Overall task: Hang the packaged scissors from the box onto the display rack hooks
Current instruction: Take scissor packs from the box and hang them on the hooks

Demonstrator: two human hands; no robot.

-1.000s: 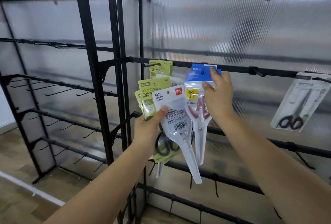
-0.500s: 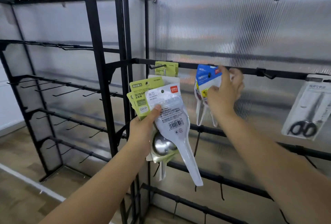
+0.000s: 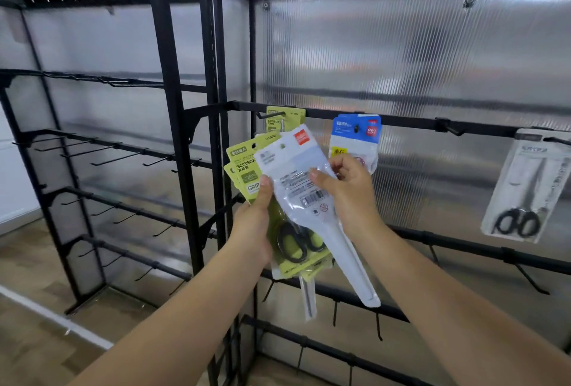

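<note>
Leaving the blue-header scissors pack (image 3: 355,135) hanging on its hook, my right hand (image 3: 346,188) is now pinching the white scissors pack (image 3: 296,175). My left hand (image 3: 256,222) is still gripping the green-card packs (image 3: 244,169); white probably hangs next.

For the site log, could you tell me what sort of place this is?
Probably a shop display area or a mock-up of one: black display racks with rows of bare hooks, packaged scissors hung on an upper bar, and ribbed translucent panels behind.
</note>
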